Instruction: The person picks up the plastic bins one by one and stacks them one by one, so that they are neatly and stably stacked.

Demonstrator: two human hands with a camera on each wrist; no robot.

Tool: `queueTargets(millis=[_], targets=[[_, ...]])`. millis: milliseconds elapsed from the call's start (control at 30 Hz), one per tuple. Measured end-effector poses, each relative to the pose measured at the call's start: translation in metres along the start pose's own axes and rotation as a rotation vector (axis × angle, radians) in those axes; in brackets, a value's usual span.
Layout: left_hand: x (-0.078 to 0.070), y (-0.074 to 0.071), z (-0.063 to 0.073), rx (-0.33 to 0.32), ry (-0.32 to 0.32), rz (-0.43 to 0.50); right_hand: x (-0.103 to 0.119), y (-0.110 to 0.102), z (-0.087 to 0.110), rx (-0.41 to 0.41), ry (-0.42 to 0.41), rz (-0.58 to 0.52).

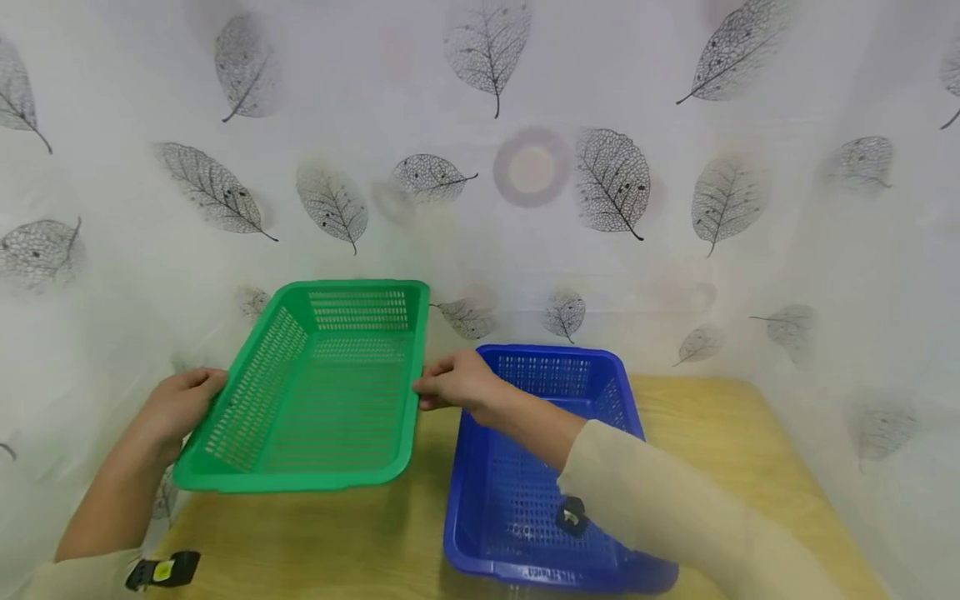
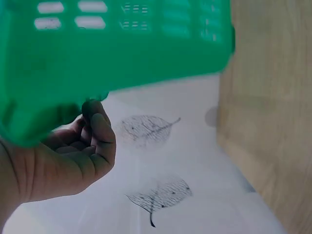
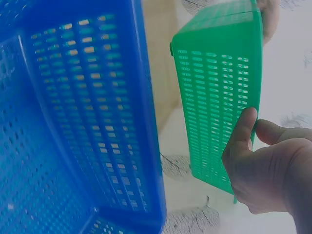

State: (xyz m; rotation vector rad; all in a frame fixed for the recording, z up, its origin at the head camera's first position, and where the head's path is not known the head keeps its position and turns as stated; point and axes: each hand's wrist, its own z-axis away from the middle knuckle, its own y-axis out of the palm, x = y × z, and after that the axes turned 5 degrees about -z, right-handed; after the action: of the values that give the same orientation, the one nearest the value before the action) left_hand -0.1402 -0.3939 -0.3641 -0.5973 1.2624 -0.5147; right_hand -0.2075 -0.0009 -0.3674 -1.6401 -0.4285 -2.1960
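A green plastic basket with slotted walls is held up above the table at the left, its open top tilted toward me. My left hand grips its left rim, and the curled fingers show under the rim in the left wrist view. On the opposite side my right hand pinches the right rim between thumb and fingers, seen also in the right wrist view against the slotted green wall. Below the right forearm a blue plastic basket stands on the table, with nothing visible inside it.
Both baskets are over a light wooden table. A pale curtain printed with dark leaves hangs behind the table and along its sides. The blue basket's left wall stands close to the green basket's right side.
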Motion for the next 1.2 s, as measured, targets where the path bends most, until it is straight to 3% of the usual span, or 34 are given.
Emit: queueTargets(millis=[167,333,667,933,1200], targets=[[-0.013,0.008,0.005,0.005,0.076,-0.016,0.009,-0.024,0.012,-0.010,-0.023,0.008],[-0.029,0.017,0.009,0.002,0.146,-0.055,0.004,-0.048,0.025,-0.015,-0.036,0.042],[-0.066,0.046,0.010,0.085,0.234,-0.041,0.004,-0.094,0.060,-0.043,-0.030,0.079],[-0.090,0.068,0.000,0.126,0.280,0.006,0.004,-0.118,0.083,-0.103,-0.017,0.119],[-0.100,0.087,-0.003,0.173,0.301,0.034,-0.005,-0.137,0.101,-0.105,-0.035,0.163]])
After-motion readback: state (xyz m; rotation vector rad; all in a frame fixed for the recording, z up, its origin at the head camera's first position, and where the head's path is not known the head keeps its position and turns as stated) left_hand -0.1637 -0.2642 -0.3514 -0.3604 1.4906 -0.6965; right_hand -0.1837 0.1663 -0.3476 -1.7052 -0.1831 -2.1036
